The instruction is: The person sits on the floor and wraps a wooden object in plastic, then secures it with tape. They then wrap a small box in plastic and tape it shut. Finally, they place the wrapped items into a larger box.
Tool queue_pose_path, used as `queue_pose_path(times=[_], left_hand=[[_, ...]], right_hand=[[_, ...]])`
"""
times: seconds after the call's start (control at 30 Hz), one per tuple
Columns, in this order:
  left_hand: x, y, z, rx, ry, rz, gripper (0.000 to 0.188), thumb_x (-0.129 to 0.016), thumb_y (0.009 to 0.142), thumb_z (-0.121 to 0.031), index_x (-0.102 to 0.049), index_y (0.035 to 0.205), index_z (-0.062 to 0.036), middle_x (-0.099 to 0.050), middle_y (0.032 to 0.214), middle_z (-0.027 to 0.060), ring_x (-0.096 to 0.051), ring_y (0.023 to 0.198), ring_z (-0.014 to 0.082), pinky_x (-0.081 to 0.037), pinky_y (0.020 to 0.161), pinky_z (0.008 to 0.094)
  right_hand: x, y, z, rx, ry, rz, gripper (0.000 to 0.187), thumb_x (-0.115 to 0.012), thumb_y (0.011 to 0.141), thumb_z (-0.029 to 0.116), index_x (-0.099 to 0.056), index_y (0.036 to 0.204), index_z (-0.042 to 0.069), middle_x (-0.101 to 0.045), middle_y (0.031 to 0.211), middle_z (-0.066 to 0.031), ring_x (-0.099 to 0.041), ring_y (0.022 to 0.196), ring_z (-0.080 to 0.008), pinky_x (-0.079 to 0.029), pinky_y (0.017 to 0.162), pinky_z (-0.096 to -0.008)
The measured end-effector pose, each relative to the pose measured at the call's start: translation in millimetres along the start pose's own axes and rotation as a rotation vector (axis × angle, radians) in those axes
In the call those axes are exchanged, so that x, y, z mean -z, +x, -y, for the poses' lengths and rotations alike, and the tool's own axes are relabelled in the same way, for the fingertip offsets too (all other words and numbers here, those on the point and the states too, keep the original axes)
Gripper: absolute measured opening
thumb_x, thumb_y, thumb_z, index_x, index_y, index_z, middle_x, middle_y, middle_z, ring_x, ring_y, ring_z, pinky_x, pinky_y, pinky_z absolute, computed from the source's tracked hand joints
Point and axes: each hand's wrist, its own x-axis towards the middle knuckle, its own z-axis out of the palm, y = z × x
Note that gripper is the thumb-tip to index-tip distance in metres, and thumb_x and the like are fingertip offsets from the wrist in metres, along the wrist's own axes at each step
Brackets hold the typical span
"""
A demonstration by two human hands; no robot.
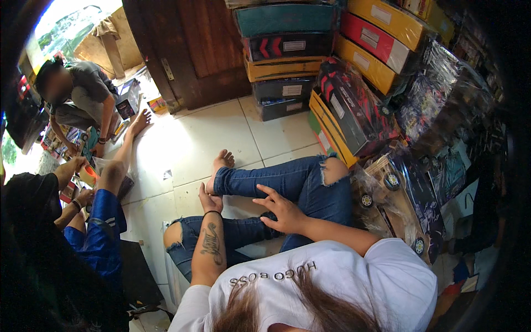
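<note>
My left hand (211,201) has a dark band at the wrist. It rests palm up beside my bare foot (223,160), close to the ankle, and holds nothing. To its right, my right hand (282,212) hovers over or lies on my folded legs in ripped blue jeans (265,181); I cannot tell whether it touches the cloth. Its fingers are spread, with nothing between them. Both hands are over my crossed legs on the tiled floor (191,133).
Stacked boxes (286,51) stand by a brown wooden door (193,50). More wrapped boxes (354,105) and a wheeled wooden toy truck (381,188) lie at right. At left, a person in blue shorts (102,221) handles something orange; another person (83,91) crouches beyond.
</note>
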Motion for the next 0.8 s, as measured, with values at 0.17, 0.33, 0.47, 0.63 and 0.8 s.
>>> queue_pose_path(times=[0.17, 0.33, 0.47, 0.63, 0.8], left_hand=[[-16.7, -35.3, -9.4, -0.446, 0.232, 0.127, 0.042, -0.042, 0.100, -0.032, -0.046, 0.133, -0.0082, -0.048, 0.139, 0.0080, -0.041, 0.131, 0.0227, -0.032, 0.105, 0.0390], [-30.5, -59.6, -65.1, -0.690, 0.695, 0.091, 0.036, -0.044, 0.100, -0.023, -0.049, 0.130, -0.0035, -0.050, 0.136, 0.0110, -0.044, 0.127, 0.0222, -0.034, 0.105, 0.0345], [1.2, -73.4, -112.3, -0.771, 1.223, 0.155, 0.040, -0.051, 0.096, -0.025, -0.054, 0.122, 0.0051, -0.058, 0.124, 0.0170, -0.053, 0.116, 0.0242, -0.039, 0.100, 0.0341], [8.6, -78.8, -95.9, -0.756, 1.602, 0.021, 0.044, -0.059, 0.090, -0.028, -0.056, 0.118, 0.0054, -0.064, 0.110, 0.0228, -0.060, 0.105, 0.0351, -0.045, 0.092, 0.0391], [-20.5, -113.1, -54.1, -0.471, 1.880, 0.585, 0.049, -0.065, 0.086, -0.024, -0.053, 0.123, 0.0061, -0.061, 0.114, 0.0256, -0.059, 0.109, 0.0340, -0.044, 0.096, 0.0370]], right_hand=[[-3.2, -0.9, -2.9, 0.060, -0.024, -0.058, 0.049, -0.066, 0.079, 0.016, -0.052, 0.126, 0.006, -0.031, 0.145, -0.0156, -0.053, 0.116, -0.0331, -0.045, 0.097, -0.0413], [-7.3, -0.4, -3.6, 0.055, -0.045, 0.029, 0.045, -0.065, 0.080, 0.017, -0.053, 0.122, 0.005, -0.034, 0.143, -0.0163, -0.052, 0.116, -0.0369, -0.045, 0.096, -0.0420], [-14.6, 1.3, -1.5, 0.090, -0.012, 0.067, 0.042, -0.064, 0.081, 0.018, -0.055, 0.120, 0.004, -0.038, 0.141, -0.0163, -0.053, 0.113, -0.0366, -0.045, 0.095, -0.0423], [-10.4, 18.1, 1.8, 0.145, -0.169, 0.136, 0.040, -0.064, 0.080, 0.022, -0.058, 0.117, 0.007, -0.041, 0.139, -0.0130, -0.051, 0.116, -0.0287, -0.039, 0.094, -0.0420], [46.1, 22.8, -7.8, -0.103, -0.540, -0.333, 0.046, -0.068, 0.073, 0.029, -0.060, 0.113, 0.008, -0.051, 0.128, -0.0152, -0.046, 0.120, -0.0318, -0.029, 0.100, -0.0470]])
